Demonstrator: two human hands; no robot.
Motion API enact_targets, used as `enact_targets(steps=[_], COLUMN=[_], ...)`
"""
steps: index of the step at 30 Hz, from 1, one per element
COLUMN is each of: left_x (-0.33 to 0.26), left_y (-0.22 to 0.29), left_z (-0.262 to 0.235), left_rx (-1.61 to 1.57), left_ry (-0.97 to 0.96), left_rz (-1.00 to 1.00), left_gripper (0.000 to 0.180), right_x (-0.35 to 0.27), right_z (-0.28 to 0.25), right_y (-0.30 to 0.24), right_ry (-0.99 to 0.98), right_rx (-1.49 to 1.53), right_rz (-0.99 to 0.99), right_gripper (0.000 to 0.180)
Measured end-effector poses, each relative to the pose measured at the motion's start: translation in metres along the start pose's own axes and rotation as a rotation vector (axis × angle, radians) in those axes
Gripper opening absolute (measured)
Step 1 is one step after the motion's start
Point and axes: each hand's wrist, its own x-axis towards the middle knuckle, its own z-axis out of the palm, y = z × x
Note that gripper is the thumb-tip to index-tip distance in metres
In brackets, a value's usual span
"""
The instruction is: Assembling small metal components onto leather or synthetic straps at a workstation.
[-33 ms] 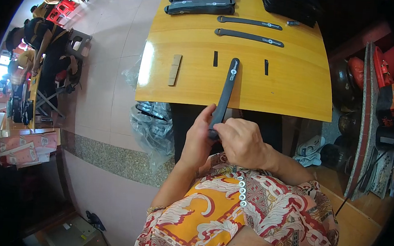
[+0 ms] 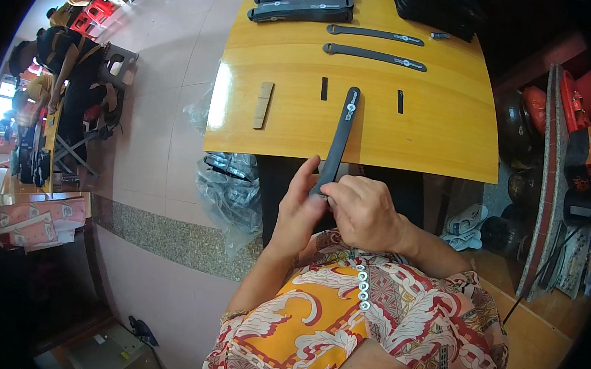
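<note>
Holding the near end of a long dark strap (image 2: 339,141) just off the near edge of the yellow wooden table (image 2: 440,136), both hands close around it: the left hand (image 2: 299,208) backs the strap with fingers extended along its left side, and the right hand (image 2: 363,212) curls over it from the right, fingertips pinched at the strap's end. The far end, with a small round fitting, rests on the tabletop, so the table appears to carry the length while the hands work the near end. Left of the knees, clear plastic bags (image 2: 231,184) lie on the floor; contents cannot be told. On the table, a tan wooden block (image 2: 263,105) lies to the left and two short dark pieces (image 2: 324,88) flank the strap. Farther off, two single straps (image 2: 374,55) lie crosswise, then a stack of straps (image 2: 301,2) and a dark pile (image 2: 435,7) at the far edge, sorted apart, probably by stage.
</note>
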Motion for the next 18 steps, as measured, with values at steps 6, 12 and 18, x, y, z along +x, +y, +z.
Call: enact_targets(steps=[6, 12, 18], left_x=[-0.009, -0.006, -0.001], left_y=[0.001, 0.006, 0.017], left_z=[-0.012, -0.024, -0.023], left_rx=[0.262, 0.819, 0.912], left_ry=[-0.014, -0.119, -0.144], left_rz=[0.191, 0.351, 0.499], left_gripper=[0.064, 0.062, 0.059], right_x=[0.017, 0.029, 0.036], right_z=[-0.005, -0.020, -0.021], right_y=[0.001, 0.007, -0.002], right_ry=[-0.001, -0.221, -0.261], right_rx=[0.317, 0.148, -0.282], right_rz=[0.154, -0.004, -0.381], right_gripper=[0.018, 0.021, 0.023])
